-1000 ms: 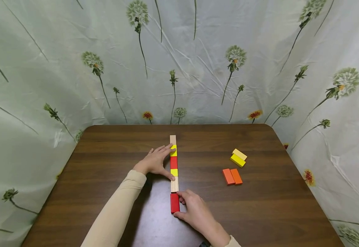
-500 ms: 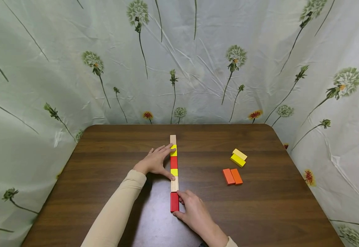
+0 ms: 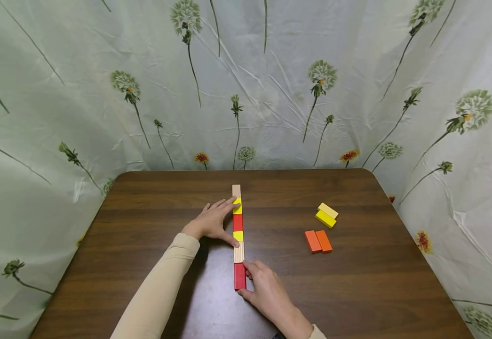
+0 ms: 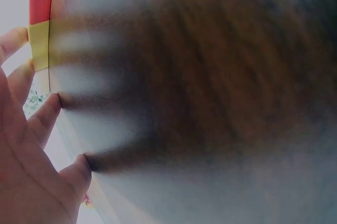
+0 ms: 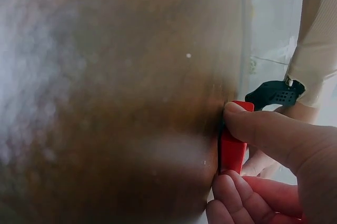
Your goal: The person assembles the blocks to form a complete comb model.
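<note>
Compared with a second ago, the red block (image 3: 239,277) at the row's 6 o'clock end has slid toward 12: the dark gap beyond it has closed, and it now appears to meet the pale ribbed block (image 3: 238,254). The right hand (image 3: 267,286) has travelled with it.

Seating this joint well probably calls for light thumb pressure straight along the 12–6 line, keeping both long edges even; pushing off-line could kink the row. The spread hand seems best used as a steadying guide.

The right hand pinches the red block end to end, thumb at 6 o'clock, forefinger at its 1 o'clock corner, wrist coming from 5. The left hand (image 3: 212,223) is fanned out and grips nothing; fingertips meet the far yellow block (image 3: 238,211), the thumb tip lies over the ribbed block's 11 o'clock corner, and the left sleeve (image 3: 157,287) enters from 7.
</note>
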{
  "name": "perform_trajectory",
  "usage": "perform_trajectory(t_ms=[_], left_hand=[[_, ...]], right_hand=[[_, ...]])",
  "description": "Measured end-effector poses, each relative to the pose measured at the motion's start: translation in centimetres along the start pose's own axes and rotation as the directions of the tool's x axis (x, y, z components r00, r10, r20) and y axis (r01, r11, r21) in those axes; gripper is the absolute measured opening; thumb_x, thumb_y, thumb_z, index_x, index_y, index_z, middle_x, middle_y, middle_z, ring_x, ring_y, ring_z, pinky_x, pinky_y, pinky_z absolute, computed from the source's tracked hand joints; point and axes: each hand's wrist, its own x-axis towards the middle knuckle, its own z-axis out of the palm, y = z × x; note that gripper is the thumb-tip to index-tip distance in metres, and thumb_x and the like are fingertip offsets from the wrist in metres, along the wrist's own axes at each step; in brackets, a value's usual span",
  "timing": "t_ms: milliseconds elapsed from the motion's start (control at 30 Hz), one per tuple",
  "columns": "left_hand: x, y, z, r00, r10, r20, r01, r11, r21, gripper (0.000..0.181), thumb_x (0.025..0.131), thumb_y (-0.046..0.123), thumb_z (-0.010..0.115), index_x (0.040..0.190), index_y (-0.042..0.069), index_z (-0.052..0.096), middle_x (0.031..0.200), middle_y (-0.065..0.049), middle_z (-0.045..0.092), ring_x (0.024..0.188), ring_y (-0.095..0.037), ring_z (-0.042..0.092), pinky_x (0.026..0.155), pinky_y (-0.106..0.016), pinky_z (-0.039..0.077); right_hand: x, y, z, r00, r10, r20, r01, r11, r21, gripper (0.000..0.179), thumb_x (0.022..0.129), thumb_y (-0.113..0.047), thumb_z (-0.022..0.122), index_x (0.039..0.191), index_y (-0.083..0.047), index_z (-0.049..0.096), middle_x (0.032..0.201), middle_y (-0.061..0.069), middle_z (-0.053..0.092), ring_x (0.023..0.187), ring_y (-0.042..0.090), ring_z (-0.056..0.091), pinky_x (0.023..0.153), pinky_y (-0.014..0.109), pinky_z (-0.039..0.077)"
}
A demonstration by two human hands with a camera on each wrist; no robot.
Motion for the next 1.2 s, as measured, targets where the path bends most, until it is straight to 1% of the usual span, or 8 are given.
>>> perform_trajectory(t_ms=[167, 267, 467, 700, 1033, 1200], left_hand=[[-0.02, 0.04, -0.03, 1.000, 0.003, 0.001, -0.003, 1.000, -0.005, 0.122, 0.068, 0.071, 0.092, 0.166, 0.019, 0.041, 0.182, -0.002, 0.020, 0.166, -0.040, 0.024, 0.126, -0.078, 0.018], [-0.02, 0.06, -0.05, 1.000, -0.002, 0.002, 0.002, 1.000, -0.007, 0.122, 0.068, 0.071, 0.092, 0.166, 0.020, 0.041, 0.182, -0.002, 0.019, 0.166, -0.040, 0.023, 0.127, -0.078, 0.017], [0.01, 0.12, -0.08, 1.000, -0.010, 0.004, 0.010, 1.000, -0.008, 0.121, 0.068, 0.071, 0.091, 0.166, 0.019, 0.041, 0.182, -0.002, 0.020, 0.166, -0.040, 0.022, 0.127, -0.078, 0.016], [0.00, 0.23, -0.12, 1.000, -0.006, 0.002, 0.006, 1.000, -0.010, 0.120, 0.069, 0.070, 0.091, 0.166, 0.018, 0.042, 0.182, -0.003, 0.020, 0.166, -0.040, 0.023, 0.127, -0.079, 0.016], [-0.19, 0.19, -0.13, 1.000, -0.001, 0.002, 0.002, 1.000, -0.022, 0.120, 0.069, 0.069, 0.092, 0.166, 0.018, 0.042, 0.182, -0.003, 0.019, 0.166, -0.042, 0.023, 0.127, -0.079, 0.015], [-0.23, 0.25, -0.14, 1.000, -0.008, 0.010, 0.008, 1.000, -0.029, 0.121, 0.069, 0.069, 0.092, 0.166, 0.019, 0.040, 0.182, -0.003, 0.019, 0.166, -0.042, 0.022, 0.127, -0.079, 0.014]], right_hand=[[0.05, -0.03, -0.02, 1.000, 0.008, 0.001, -0.008, 1.000, 0.000, 0.057, 0.072, -0.014, 0.100, 0.122, 0.001, 0.076, 0.091, 0.000, 0.068, 0.078, 0.003, 0.059, 0.067, 0.022, 0.053], [0.04, -0.06, -0.06, 1.000, 0.014, 0.005, -0.014, 1.000, 0.008, 0.057, 0.073, -0.014, 0.099, 0.123, 0.001, 0.075, 0.093, 0.000, 0.069, 0.079, 0.004, 0.061, 0.069, 0.022, 0.054], [0.07, -0.06, -0.08, 1.000, 0.004, -0.012, -0.004, 1.000, 0.014, 0.058, 0.073, -0.014, 0.100, 0.123, 0.001, 0.075, 0.093, -0.001, 0.069, 0.080, 0.007, 0.065, 0.069, 0.023, 0.056], [0.20, 0.11, -0.16, 1.000, 0.001, -0.011, -0.001, 1.000, 0.020, 0.058, 0.072, -0.015, 0.100, 0.123, 0.000, 0.075, 0.093, -0.002, 0.069, 0.080, 0.006, 0.064, 0.068, 0.023, 0.055], [0.35, 0.00, -0.18, 1.000, 0.018, 0.020, -0.019, 0.999, 0.026, 0.058, 0.073, -0.015, 0.100, 0.123, 0.000, 0.076, 0.091, -0.002, 0.068, 0.078, 0.002, 0.059, 0.067, 0.022, 0.053], [0.26, 0.00, -0.04, 1.000, 0.021, 0.011, -0.021, 1.000, 0.023, 0.058, 0.072, -0.015, 0.100, 0.122, 0.001, 0.075, 0.093, -0.001, 0.069, 0.079, 0.004, 0.061, 0.069, 0.023, 0.054]])
